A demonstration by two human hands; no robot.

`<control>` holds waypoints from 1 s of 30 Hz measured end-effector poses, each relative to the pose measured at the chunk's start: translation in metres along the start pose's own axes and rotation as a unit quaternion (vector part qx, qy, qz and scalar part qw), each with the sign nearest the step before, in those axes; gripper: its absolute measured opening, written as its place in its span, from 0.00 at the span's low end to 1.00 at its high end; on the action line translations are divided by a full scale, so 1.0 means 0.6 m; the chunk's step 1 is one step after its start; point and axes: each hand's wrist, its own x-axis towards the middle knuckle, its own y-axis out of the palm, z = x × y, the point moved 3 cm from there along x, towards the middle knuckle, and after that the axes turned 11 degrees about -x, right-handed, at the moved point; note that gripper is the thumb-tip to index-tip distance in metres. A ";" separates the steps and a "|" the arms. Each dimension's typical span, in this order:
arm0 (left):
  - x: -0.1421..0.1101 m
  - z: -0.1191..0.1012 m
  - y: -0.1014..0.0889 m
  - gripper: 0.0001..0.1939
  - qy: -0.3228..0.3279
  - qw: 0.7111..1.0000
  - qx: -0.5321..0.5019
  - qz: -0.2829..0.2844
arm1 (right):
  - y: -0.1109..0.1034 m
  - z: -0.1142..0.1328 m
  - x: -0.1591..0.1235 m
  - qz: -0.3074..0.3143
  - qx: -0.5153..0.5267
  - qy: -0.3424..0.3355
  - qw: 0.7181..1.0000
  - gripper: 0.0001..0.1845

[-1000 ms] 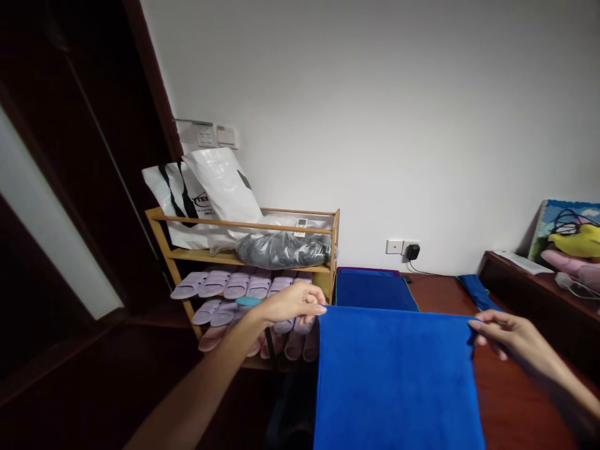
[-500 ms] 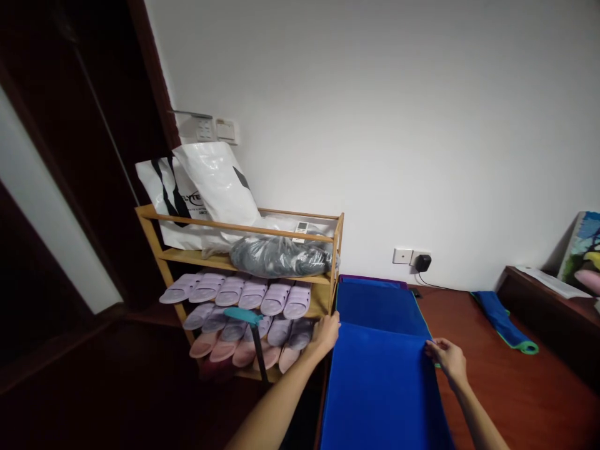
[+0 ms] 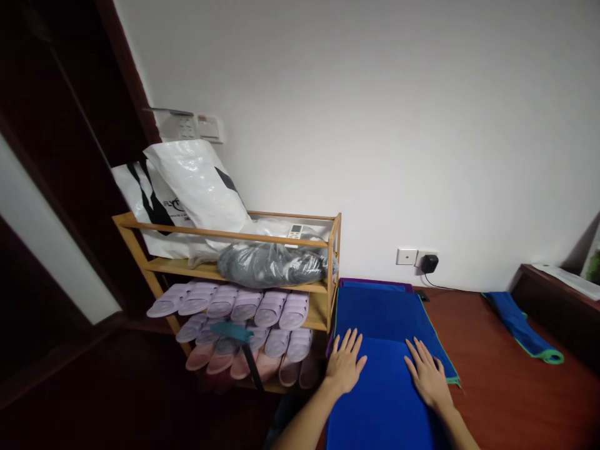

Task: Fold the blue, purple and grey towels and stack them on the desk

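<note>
A bright blue cloth (image 3: 379,400) stretches toward me over the reddish-brown tabletop, its far edge lying on a darker blue cloth with green edging (image 3: 379,310). My left hand (image 3: 345,362) rests flat near the left of that far edge, fingers spread. On the right side, my right hand (image 3: 426,373) also lies flat on the cloth with its fingers stretched out. Neither hand grips anything. Behind the cloths, a purple edge (image 3: 410,288) shows beneath them. The cloth's near end runs out of view.
Left of the table stands a wooden shoe rack (image 3: 323,287) with rows of slippers (image 3: 246,304), white bags (image 3: 192,187) and a plastic-wrapped bundle (image 3: 272,264). A rolled blue cloth (image 3: 525,328) lies at the right. A black plug (image 3: 428,263) sits in the wall socket.
Both hands have let go of the bright blue cloth's far corners and now press flat on it, fingers spread. The cloth's edge has come down onto the darker cloth. The view has shifted slightly.
</note>
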 end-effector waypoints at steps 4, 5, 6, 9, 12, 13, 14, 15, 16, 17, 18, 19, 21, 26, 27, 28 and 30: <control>-0.010 0.017 0.023 0.29 0.001 1.000 -0.008 -0.003 | 0.005 -0.001 -0.012 0.009 -0.066 0.011 0.998 0.32; -0.012 0.018 0.022 0.29 0.000 1.000 -0.007 -0.003 | 0.002 -0.001 -0.015 0.008 -0.071 0.011 0.997 0.32; -0.016 0.017 0.021 0.29 0.000 1.000 -0.007 -0.004 | 0.000 0.000 -0.018 0.009 -0.072 0.013 0.997 0.32; -0.033 0.010 0.013 0.28 0.001 1.000 -0.013 -0.017 | -0.009 0.005 -0.034 0.017 -0.067 0.013 0.998 0.32; -0.059 0.001 0.008 0.28 0.001 0.999 -0.022 -0.027 | -0.016 0.009 -0.058 0.023 -0.065 0.016 0.997 0.32; -0.070 -0.003 0.007 0.27 -0.001 0.999 -0.023 -0.028 | -0.018 0.010 -0.069 0.022 -0.068 0.018 0.997 0.32; -0.081 -0.007 0.006 0.27 -0.004 0.999 -0.025 -0.028 | -0.020 0.011 -0.080 0.021 -0.071 0.020 0.997 0.32; -0.092 -0.011 0.005 0.27 -0.006 0.999 -0.026 -0.027 | -0.022 0.012 -0.091 0.021 -0.073 0.022 0.997 0.32; -0.104 -0.015 0.004 0.27 -0.007 0.999 -0.029 -0.027 | -0.025 0.013 -0.104 0.021 -0.075 0.024 0.997 0.32; -0.116 -0.020 0.003 0.27 -0.009 0.999 -0.031 -0.026 | -0.027 0.014 -0.117 0.022 -0.075 0.025 0.997 0.32; -0.128 -0.025 0.002 0.27 -0.008 0.999 -0.033 -0.026 | -0.029 0.015 -0.130 0.023 -0.075 0.026 0.997 0.31; -0.141 -0.030 0.000 0.27 -0.007 0.999 -0.034 -0.026 | -0.032 0.017 -0.144 0.023 -0.074 0.025 0.997 0.31; -0.168 -0.040 -0.002 0.27 -0.005 0.999 -0.036 -0.025 | -0.036 0.019 -0.173 0.022 -0.073 0.024 0.997 0.31; -0.233 -0.063 -0.009 0.27 -0.002 0.999 -0.045 -0.020 | -0.045 0.024 -0.245 0.007 -0.068 0.022 0.997 0.31; -0.246 -0.067 -0.010 0.27 -0.002 0.999 -0.048 -0.020 | -0.047 0.025 -0.259 0.003 -0.064 0.019 0.998 0.31; -0.258 -0.071 -0.012 0.27 -0.002 0.998 -0.051 -0.020 | -0.049 0.026 -0.272 0.000 -0.059 0.015 0.998 0.31; -0.284 -0.078 -0.015 0.28 -0.001 0.998 -0.059 -0.019 | -0.053 0.027 -0.295 -0.002 -0.049 0.010 0.999 0.31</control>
